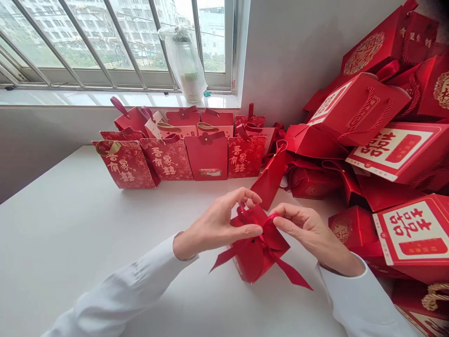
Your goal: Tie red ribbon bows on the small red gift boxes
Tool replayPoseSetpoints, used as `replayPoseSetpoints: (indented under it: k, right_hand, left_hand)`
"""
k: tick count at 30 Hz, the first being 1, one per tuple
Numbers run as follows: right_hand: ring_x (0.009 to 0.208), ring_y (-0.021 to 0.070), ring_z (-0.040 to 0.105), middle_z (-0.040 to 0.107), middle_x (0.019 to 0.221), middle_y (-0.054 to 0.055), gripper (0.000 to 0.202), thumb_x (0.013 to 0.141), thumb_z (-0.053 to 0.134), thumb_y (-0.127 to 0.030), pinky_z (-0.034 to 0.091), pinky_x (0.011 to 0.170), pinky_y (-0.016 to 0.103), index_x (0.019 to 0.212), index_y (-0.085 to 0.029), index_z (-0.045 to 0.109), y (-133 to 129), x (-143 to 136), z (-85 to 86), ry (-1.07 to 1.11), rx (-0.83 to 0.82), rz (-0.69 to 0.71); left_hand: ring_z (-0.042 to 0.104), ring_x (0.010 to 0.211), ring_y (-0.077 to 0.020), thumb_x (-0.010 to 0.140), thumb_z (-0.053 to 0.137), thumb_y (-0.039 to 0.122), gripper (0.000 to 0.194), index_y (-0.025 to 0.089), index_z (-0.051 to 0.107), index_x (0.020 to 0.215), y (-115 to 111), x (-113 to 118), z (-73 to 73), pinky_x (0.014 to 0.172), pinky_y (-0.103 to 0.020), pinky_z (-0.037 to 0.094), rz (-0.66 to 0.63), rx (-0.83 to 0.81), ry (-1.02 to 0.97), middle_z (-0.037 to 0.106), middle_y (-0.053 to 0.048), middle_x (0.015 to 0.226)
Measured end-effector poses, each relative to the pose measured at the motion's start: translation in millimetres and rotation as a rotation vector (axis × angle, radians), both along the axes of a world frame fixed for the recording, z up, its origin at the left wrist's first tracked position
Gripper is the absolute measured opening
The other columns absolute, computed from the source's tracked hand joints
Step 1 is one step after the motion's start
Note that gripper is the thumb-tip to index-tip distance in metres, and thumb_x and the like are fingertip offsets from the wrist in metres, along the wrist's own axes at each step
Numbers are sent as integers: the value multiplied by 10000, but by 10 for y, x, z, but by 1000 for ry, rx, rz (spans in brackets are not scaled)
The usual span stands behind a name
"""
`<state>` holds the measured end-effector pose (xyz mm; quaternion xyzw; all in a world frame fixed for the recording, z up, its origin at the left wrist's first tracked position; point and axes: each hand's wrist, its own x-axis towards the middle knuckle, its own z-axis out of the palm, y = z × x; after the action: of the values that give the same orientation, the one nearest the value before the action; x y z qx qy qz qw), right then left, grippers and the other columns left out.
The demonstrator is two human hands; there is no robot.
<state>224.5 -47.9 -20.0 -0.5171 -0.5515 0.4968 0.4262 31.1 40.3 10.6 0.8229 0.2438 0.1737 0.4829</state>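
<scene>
A small red gift box (248,264) stands on the white table in front of me, with a red ribbon (289,273) tied in a bow at its top. Both ribbon tails hang down, one to each side. My left hand (219,224) is closed around the top of the box, thumb pressed by the bow's knot and fingers curled over the far side. Between thumb and fingertips, my right hand (308,229) pinches the bow's right loop. Just behind the box leans another red box (271,175) with a ribbon handle.
Rows of small red gift boxes (168,159) line the table's back edge. At the right, larger red boxes (414,229) with rope handles are piled high. A bagged bottle (187,70) stands on the windowsill (105,98). White table surface (70,234) extends to the left.
</scene>
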Motion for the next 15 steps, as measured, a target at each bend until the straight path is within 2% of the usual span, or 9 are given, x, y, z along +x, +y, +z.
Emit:
replayPoseSetpoints:
  k: [2, 5, 6, 8, 12, 15]
  right_hand:
    - [788, 131, 523, 598, 868, -6, 154, 901, 551, -358, 412, 730, 238, 912, -221, 619, -6, 1, 0, -17, 29, -6]
    - [876, 144, 543, 607, 969, -7, 137, 878, 586, -301, 426, 785, 246, 1005, -253, 603, -11, 3, -2, -48, 90, -43]
    - [886, 145, 545, 605, 971, -9, 158, 869, 596, -289, 431, 791, 248, 1025, -260, 594, -12, 4, -2, -57, 107, -58]
    - [880, 144, 546, 601, 941, -15, 194, 847, 625, -275, 437, 788, 247, 1036, -266, 584, -15, 5, 1, -78, 135, -90]
    - [873, 152, 549, 610, 930, -12, 162, 826, 649, -274, 430, 791, 260, 981, -251, 608, -23, 13, 28, -140, 152, -107]
    - [859, 157, 548, 617, 910, -5, 148, 847, 627, -343, 418, 783, 266, 950, -235, 625, -22, 25, 46, -146, 107, -75]
  left_hand:
    - [514, 937, -172, 780, 664, 363, 286, 222, 549, 1000, -61, 19, -7, 832, -301, 368, 40, 110, 1, 606, -1, 1016]
    - [511, 964, -172, 817, 627, 269, 119, 238, 569, 916, -152, 60, -46, 880, -344, 304, 81, 238, 54, 643, 41, 964]
    - [514, 960, -166, 834, 600, 227, 65, 239, 571, 891, -172, 73, -65, 884, -351, 289, 96, 266, 66, 651, 54, 926]
    - [521, 948, -153, 854, 550, 169, 76, 241, 574, 852, -196, 92, -101, 884, -354, 271, 121, 304, 72, 655, 72, 863]
    - [530, 926, -146, 859, 526, 150, 121, 249, 590, 834, -194, 101, -141, 892, -356, 261, 143, 318, 61, 647, 75, 827]
    - [537, 882, -134, 851, 520, 138, 120, 238, 583, 832, -187, 94, -133, 881, -334, 292, 148, 249, 23, 636, 64, 846]
